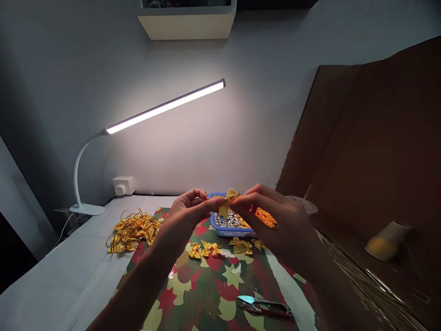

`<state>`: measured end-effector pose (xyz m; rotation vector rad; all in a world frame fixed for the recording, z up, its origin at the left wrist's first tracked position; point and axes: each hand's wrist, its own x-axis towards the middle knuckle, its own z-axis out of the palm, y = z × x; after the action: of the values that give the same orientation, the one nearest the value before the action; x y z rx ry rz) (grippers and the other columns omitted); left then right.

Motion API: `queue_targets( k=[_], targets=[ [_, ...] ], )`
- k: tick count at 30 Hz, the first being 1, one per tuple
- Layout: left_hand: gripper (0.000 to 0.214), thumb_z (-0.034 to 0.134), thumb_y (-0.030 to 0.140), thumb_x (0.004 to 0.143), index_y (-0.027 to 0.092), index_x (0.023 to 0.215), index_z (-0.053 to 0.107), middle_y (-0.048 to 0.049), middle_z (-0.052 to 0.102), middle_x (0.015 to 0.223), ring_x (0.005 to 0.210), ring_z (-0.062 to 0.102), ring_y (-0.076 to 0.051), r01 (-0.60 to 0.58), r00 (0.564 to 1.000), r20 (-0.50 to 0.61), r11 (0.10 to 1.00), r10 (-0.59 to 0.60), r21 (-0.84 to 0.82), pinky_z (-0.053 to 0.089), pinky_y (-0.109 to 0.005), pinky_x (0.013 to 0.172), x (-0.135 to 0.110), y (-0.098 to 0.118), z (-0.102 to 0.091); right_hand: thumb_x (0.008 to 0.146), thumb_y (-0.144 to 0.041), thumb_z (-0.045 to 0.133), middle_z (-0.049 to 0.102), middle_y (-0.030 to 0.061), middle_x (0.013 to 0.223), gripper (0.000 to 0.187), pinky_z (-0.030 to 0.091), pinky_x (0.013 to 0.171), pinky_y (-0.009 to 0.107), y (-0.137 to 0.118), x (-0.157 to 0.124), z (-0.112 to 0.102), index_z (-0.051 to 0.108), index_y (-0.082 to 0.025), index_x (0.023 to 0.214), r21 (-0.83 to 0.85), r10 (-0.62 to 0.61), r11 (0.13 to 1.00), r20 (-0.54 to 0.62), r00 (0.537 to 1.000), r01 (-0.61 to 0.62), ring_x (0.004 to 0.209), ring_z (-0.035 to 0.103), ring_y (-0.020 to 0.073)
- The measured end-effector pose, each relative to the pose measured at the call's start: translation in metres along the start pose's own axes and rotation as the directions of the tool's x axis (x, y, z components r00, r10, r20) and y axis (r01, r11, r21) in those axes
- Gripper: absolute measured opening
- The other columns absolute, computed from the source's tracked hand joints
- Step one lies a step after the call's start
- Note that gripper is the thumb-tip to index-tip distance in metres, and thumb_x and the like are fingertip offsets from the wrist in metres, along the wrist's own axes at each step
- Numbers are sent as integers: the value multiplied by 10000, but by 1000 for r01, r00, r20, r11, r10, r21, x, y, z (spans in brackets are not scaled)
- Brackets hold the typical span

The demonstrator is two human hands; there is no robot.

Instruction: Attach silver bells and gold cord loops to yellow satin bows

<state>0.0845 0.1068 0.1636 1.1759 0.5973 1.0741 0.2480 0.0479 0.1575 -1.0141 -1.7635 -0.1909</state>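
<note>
Left hand (188,212) at nine o'clock, right hand (277,220) at three, both pinching a yellow ribbon bow (228,200) stretched crosswise between them.

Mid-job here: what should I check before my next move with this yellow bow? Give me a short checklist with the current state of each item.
1. Yellow bow pinched by both left hand and right hand: ok.
2. Bow's centre secured: cannot tell, the fingertips hide it.
3. Blue tray sits just behind and below the hands, contents in view: ok.
4. Snips lie on the patterned mat, apart from both hands: ok.
5. Lamp lit above the work: ok.
6. Finished bows lie on the mat in front of the tray: ok.
</note>
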Motion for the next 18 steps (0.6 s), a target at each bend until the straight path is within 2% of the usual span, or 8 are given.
queue_targets(
  k=[6, 13, 18],
  targets=[
    [236, 824, 274, 623, 174, 802, 708, -17, 708, 697, 633, 613, -102, 28, 1000, 0, 999, -28, 17, 452, -219, 641, 0, 0, 0, 862, -187, 558, 626, 2, 713, 124, 453, 489, 234, -1, 2, -1, 642, -206, 772, -8, -28, 1000, -30, 999, 28, 557, 588, 115],
    [141, 811, 263, 631, 171, 692, 724, -13, 710, 700, 628, 615, -97, 26, 999, 26, 1000, -26, -3, 466, -210, 642, -1, 0, 1, 858, -178, 567, 622, -2, 711, 114, 472, 509, 220, -1, 2, -2, 646, -195, 778, -31, -34, 999, -50, 998, 32, 570, 595, 105],
    [122, 796, 256, 653, 169, 685, 716, 1, 693, 698, 664, 606, -90, 30, 998, 64, 999, -29, -12, 464, -200, 675, -1, -1, 0, 862, -201, 570, 630, 1, 705, 126, 503, 531, 235, -3, 4, -3, 638, -203, 756, -4, -12, 1000, -44, 999, 12, 576, 602, 115]
  ],
)
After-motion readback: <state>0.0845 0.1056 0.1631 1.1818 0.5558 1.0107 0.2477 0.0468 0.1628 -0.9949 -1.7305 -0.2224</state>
